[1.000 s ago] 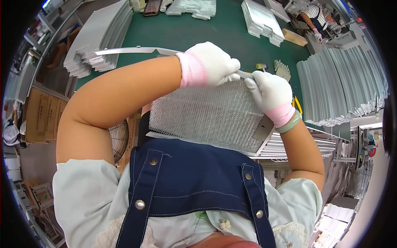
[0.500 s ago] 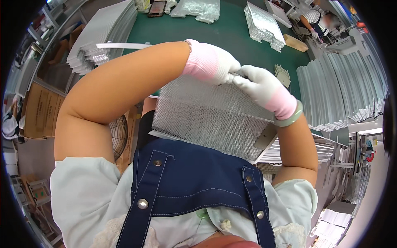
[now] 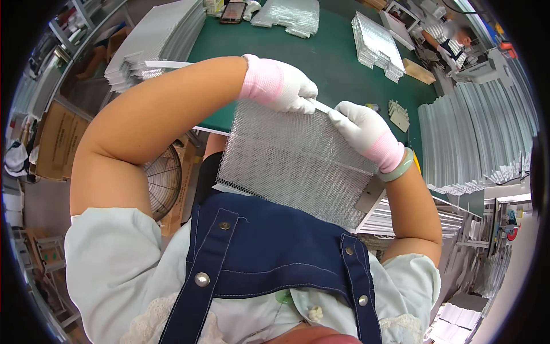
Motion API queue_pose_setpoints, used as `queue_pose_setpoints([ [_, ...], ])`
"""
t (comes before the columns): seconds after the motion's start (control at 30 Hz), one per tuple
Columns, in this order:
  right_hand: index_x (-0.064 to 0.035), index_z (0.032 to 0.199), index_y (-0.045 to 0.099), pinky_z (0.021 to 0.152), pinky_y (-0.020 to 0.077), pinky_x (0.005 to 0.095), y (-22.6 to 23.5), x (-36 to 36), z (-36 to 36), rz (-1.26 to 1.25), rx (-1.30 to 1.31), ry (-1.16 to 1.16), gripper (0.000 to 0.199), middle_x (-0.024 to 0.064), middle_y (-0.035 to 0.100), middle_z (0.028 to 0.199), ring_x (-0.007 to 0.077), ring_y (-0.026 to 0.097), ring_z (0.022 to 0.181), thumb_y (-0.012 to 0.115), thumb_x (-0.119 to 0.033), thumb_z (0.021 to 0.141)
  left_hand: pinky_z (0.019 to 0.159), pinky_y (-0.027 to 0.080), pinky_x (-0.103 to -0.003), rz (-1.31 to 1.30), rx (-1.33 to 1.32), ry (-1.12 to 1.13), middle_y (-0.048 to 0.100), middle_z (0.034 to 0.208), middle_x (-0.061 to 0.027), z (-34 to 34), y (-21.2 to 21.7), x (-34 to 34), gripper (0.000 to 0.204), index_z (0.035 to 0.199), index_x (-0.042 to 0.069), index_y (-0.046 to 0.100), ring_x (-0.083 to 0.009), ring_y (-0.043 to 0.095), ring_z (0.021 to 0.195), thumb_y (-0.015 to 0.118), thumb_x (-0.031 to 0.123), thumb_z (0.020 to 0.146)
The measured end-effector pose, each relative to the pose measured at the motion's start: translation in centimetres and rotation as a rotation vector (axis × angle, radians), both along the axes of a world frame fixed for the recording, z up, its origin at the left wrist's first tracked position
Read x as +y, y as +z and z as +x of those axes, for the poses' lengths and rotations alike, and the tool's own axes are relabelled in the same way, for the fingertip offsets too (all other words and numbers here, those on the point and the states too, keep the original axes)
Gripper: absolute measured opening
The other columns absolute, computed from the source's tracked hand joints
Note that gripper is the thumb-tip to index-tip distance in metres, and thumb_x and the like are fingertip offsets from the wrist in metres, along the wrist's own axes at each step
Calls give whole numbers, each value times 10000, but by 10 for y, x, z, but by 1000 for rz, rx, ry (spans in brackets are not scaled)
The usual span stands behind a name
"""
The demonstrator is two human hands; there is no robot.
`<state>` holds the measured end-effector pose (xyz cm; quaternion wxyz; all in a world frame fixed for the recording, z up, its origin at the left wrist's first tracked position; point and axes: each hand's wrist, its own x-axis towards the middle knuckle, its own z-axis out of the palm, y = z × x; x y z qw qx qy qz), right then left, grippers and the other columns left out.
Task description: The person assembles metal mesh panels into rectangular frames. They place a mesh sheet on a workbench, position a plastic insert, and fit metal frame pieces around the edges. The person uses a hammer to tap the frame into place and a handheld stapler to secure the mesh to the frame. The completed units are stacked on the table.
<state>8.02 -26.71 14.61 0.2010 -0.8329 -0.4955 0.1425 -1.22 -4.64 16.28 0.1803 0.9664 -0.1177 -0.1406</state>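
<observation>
A silvery wire-mesh panel (image 3: 295, 163) lies tilted in front of my body, its near edge close to the apron. Along its far edge a narrow white metal strip (image 3: 321, 106) shows between my hands. My left hand (image 3: 286, 87), in a white glove with a pink cuff, is closed on the strip at the upper left. Gloved the same way, my right hand (image 3: 362, 127) pinches the strip a short way to the right. The fingers hide parts of the strip, so I cannot tell how it joins the mesh.
A green tabletop (image 3: 275, 54) stretches beyond the panel. Stacked mesh sheets (image 3: 157, 34) stand at the far left, with a phone (image 3: 233, 12) nearby. Another mesh stack (image 3: 377, 47) and a wooden block (image 3: 419, 71) lie far right. Rows of panels (image 3: 478, 135) fill the right side. A co-worker (image 3: 450, 46) is beyond.
My hands, close together before, have drawn apart along the far edge, uncovering the strip between them. The view has shifted slightly.
</observation>
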Motion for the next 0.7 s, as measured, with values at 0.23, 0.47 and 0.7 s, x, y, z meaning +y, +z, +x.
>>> queue_pose_setpoints([
  [0.23,-49,857,596,639,481,472,-18,1,-12,110,-411,-1,348,171,626,724,384,631,701,538,-358,1006,782,504,-456,277,-224,30,655,876,-143,-7,-18,-2,406,1000,58,616,-313,652,881,650,452,909],
  [0.47,-55,897,603,654,483,458,-42,-25,20,108,-275,-163,365,177,628,740,387,631,729,507,-383,1026,873,504,-436,27,-1077,529,651,1057,-169,-62,-66,15,412,1025,19,640,-349,630,966,791,324,794],
  [0.7,-57,902,623,628,482,400,-38,-26,13,149,-204,-181,358,149,612,716,340,625,690,525,-379,1026,748,473,-243,-827,-413,911,640,962,-36,-72,-89,-10,187,910,-9,618,-54,546,817,686,162,944],
])
